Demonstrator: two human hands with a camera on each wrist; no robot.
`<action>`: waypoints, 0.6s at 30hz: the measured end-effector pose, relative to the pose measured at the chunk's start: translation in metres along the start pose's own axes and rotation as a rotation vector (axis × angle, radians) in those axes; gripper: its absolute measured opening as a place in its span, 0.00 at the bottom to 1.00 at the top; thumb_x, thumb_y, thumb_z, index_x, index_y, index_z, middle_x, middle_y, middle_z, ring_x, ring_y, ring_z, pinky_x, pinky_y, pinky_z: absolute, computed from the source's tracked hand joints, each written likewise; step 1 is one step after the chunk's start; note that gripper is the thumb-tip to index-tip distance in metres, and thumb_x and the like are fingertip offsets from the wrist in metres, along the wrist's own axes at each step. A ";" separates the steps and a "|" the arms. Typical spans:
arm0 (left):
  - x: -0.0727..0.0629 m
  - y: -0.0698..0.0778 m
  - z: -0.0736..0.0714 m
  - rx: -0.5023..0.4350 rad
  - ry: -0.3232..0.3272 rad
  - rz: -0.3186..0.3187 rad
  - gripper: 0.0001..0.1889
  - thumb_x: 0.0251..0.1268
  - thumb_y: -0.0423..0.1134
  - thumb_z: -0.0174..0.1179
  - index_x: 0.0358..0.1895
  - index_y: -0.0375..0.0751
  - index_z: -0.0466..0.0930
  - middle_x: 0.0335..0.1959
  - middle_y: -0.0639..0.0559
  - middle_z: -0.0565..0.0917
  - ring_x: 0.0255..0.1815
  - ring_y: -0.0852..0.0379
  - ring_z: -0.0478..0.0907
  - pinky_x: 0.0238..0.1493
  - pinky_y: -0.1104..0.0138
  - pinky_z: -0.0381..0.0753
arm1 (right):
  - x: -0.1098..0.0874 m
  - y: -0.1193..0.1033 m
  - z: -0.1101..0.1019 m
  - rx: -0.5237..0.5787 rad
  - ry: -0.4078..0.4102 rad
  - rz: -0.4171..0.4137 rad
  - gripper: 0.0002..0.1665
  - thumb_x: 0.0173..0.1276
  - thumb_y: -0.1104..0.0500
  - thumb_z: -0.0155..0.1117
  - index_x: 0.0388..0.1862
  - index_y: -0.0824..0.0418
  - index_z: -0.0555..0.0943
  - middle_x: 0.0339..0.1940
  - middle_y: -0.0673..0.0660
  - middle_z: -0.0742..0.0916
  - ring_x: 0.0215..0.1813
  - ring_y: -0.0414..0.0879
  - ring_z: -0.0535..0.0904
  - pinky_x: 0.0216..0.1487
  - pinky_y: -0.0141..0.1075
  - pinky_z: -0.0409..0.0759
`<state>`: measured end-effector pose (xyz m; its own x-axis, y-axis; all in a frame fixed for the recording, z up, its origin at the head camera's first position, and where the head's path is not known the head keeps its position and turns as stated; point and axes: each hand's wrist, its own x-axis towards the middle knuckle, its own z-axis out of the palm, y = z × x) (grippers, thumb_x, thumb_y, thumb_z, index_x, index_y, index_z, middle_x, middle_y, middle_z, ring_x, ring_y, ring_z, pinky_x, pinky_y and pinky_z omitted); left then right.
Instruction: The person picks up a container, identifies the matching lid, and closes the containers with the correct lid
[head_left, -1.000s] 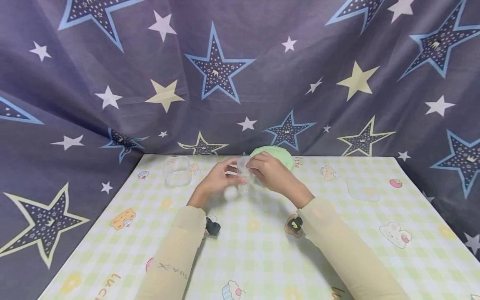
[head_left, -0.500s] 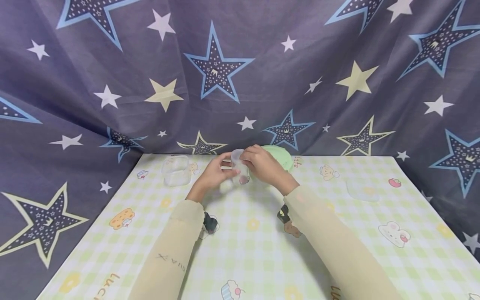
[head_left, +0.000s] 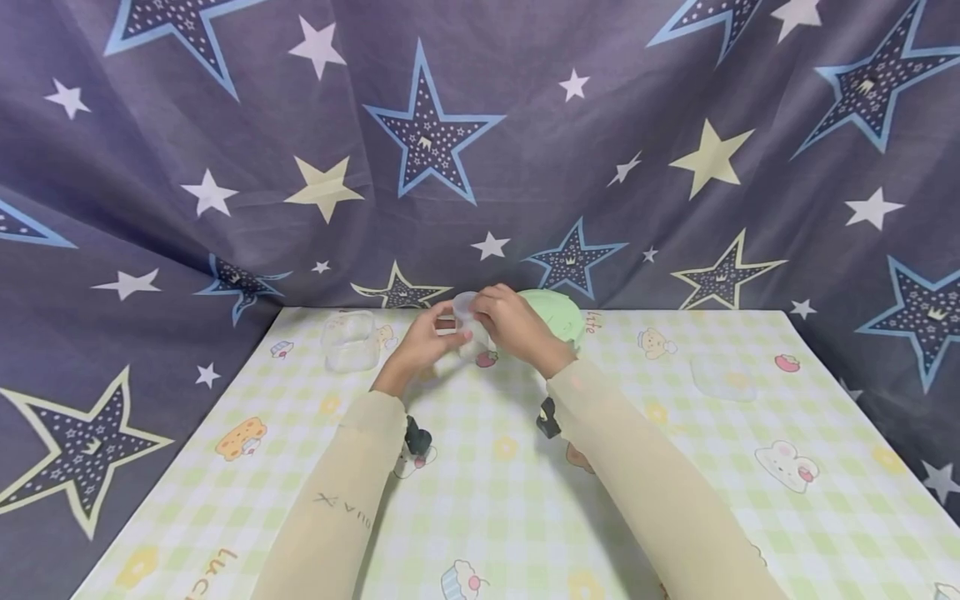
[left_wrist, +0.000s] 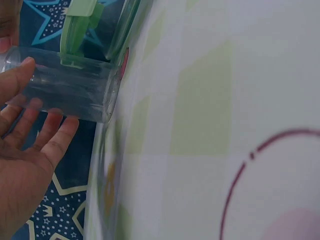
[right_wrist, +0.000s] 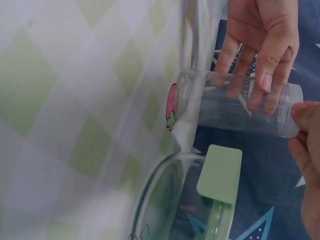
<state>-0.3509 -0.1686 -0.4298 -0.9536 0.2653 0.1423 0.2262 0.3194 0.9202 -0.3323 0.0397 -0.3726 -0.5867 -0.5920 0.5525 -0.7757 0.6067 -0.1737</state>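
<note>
A clear, see-through cylindrical jar point(right_wrist: 235, 102) stands upright near the back of the table, its bottom close to the printed strawberry. Its translucent white lid point(right_wrist: 292, 112) sits at the top end. My left hand point(head_left: 422, 348) grips the jar's body, thumb on the near side and fingers spread along the far side. At the lid's edge my right hand point(head_left: 517, 327) pinches with thumb and curled fingers. In the left wrist view the jar's body point(left_wrist: 70, 82) shows nothing inside, while the lid end is partly hidden by fingers.
A glass container with a light green clip lid point(head_left: 553, 313) stands just right of the jar, close behind my right hand. At the back left is a clear square container point(head_left: 352, 354). A thin clear lid point(head_left: 723, 379) lies to the right. A starry curtain point(head_left: 450, 233) hangs behind the table.
Both hands and the jar have shifted left and slightly farther back. My right hand has stayed at the jar's top, its wrist turning inward. The containers remain in place.
</note>
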 end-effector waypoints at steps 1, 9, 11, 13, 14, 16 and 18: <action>0.000 0.000 0.000 -0.003 -0.001 -0.005 0.35 0.67 0.38 0.69 0.75 0.42 0.66 0.69 0.43 0.72 0.68 0.39 0.73 0.61 0.52 0.82 | 0.000 0.000 0.000 0.000 -0.001 0.006 0.09 0.73 0.69 0.64 0.47 0.65 0.88 0.48 0.58 0.88 0.53 0.53 0.81 0.60 0.40 0.80; 0.001 0.000 0.000 -0.018 0.009 -0.018 0.35 0.66 0.39 0.70 0.75 0.44 0.67 0.69 0.44 0.73 0.68 0.40 0.72 0.62 0.50 0.81 | 0.000 0.003 0.001 0.001 -0.004 0.004 0.08 0.73 0.69 0.65 0.47 0.65 0.88 0.49 0.57 0.88 0.54 0.52 0.81 0.60 0.40 0.80; 0.001 -0.001 0.000 -0.012 0.016 -0.022 0.35 0.66 0.38 0.70 0.75 0.44 0.67 0.69 0.43 0.73 0.68 0.39 0.72 0.62 0.50 0.81 | 0.000 0.004 0.001 0.000 -0.009 -0.004 0.09 0.73 0.68 0.65 0.48 0.65 0.87 0.49 0.57 0.88 0.55 0.52 0.81 0.60 0.40 0.80; 0.000 -0.001 -0.001 0.004 0.024 -0.026 0.36 0.64 0.36 0.71 0.75 0.43 0.67 0.69 0.43 0.73 0.67 0.39 0.73 0.63 0.51 0.81 | 0.000 0.005 0.002 -0.002 -0.016 -0.009 0.09 0.73 0.68 0.65 0.49 0.65 0.87 0.50 0.57 0.88 0.55 0.53 0.81 0.61 0.40 0.80; -0.001 0.000 -0.002 0.014 0.026 -0.027 0.36 0.64 0.35 0.71 0.75 0.43 0.67 0.69 0.43 0.73 0.67 0.39 0.73 0.63 0.51 0.80 | 0.000 0.005 0.002 -0.004 -0.020 -0.009 0.09 0.73 0.67 0.65 0.50 0.64 0.87 0.51 0.57 0.88 0.56 0.52 0.81 0.62 0.40 0.79; -0.003 0.001 -0.005 0.046 0.031 -0.020 0.36 0.63 0.33 0.70 0.74 0.43 0.68 0.68 0.43 0.73 0.67 0.38 0.73 0.63 0.51 0.80 | 0.000 0.006 0.003 -0.004 -0.022 -0.008 0.10 0.73 0.67 0.65 0.50 0.64 0.87 0.51 0.57 0.88 0.56 0.53 0.80 0.62 0.40 0.79; -0.005 0.004 -0.009 0.079 0.036 0.001 0.34 0.63 0.32 0.69 0.73 0.42 0.69 0.67 0.42 0.75 0.67 0.37 0.73 0.64 0.51 0.79 | 0.000 0.006 0.004 -0.006 -0.020 -0.009 0.10 0.73 0.67 0.65 0.50 0.64 0.86 0.51 0.57 0.88 0.57 0.52 0.80 0.63 0.40 0.79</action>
<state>-0.3468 -0.1773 -0.4237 -0.9595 0.2332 0.1579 0.2410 0.3899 0.8888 -0.3382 0.0413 -0.3765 -0.5842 -0.6083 0.5372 -0.7797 0.6045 -0.1634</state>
